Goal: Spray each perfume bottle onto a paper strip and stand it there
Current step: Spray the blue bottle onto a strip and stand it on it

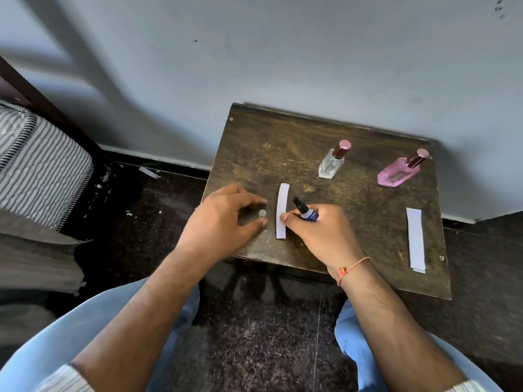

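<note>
Head view: right hand [317, 236] grips blue bottle [307, 214] beside paper strip [282, 210] — left hand [223, 222] pinches small cap [262, 213].

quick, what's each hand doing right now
Left hand: pinching a small clear cap between fingertip and thumb, on the table.
Right hand: gripping the dark blue spray bottle beside the paper strip.

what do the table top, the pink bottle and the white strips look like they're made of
Table top: looks like dark wood or wood laminate, matt and worn, with scuffs and pale scratches. Pink bottle: clear tinted glass or hard plastic, glossy and see-through, with a shiny metallic-looking cap. White strip and strips at the right: thin matt paper; the near one curls slightly.
</note>
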The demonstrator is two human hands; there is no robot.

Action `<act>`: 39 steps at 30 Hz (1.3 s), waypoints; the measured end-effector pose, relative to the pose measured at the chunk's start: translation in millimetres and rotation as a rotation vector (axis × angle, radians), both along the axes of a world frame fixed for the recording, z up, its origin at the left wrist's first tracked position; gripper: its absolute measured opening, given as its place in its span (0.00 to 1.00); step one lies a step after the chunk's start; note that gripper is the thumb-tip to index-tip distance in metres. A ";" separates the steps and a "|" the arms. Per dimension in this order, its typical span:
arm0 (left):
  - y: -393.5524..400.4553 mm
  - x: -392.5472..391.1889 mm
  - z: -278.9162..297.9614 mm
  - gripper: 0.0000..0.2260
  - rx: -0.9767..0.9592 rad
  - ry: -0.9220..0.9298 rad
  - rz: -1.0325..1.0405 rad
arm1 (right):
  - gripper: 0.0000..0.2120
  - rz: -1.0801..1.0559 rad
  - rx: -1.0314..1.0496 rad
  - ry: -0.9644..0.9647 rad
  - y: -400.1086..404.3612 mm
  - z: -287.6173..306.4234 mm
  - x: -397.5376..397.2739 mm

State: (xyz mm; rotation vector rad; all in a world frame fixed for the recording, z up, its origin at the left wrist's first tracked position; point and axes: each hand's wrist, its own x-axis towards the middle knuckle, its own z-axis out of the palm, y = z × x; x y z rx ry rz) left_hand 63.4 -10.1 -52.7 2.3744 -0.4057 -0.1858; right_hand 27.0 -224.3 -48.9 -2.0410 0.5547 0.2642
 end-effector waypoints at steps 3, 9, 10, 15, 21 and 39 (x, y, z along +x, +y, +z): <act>-1.9 0.7 -2.1 0.11 0.005 0.006 0.039 | 0.16 -0.023 -0.024 0.038 4.4 1.9 6.3; 0.9 3.8 1.2 0.09 -0.032 0.015 0.086 | 0.19 -0.045 -0.074 0.055 14.6 3.3 17.5; 1.7 3.9 1.5 0.09 -0.037 0.015 0.088 | 0.20 -0.039 -0.094 0.059 16.5 4.3 19.1; 4.8 2.2 3.2 0.09 -0.054 0.028 0.113 | 0.21 -0.022 -0.129 0.077 19.7 8.4 20.8; 2.4 2.0 6.8 0.08 -0.131 0.091 0.154 | 0.18 -0.039 -0.051 0.032 18.2 6.9 11.6; -59.6 3.0 16.6 0.05 -0.729 0.439 0.220 | 0.06 0.164 0.104 -0.312 -43.3 18.6 -26.3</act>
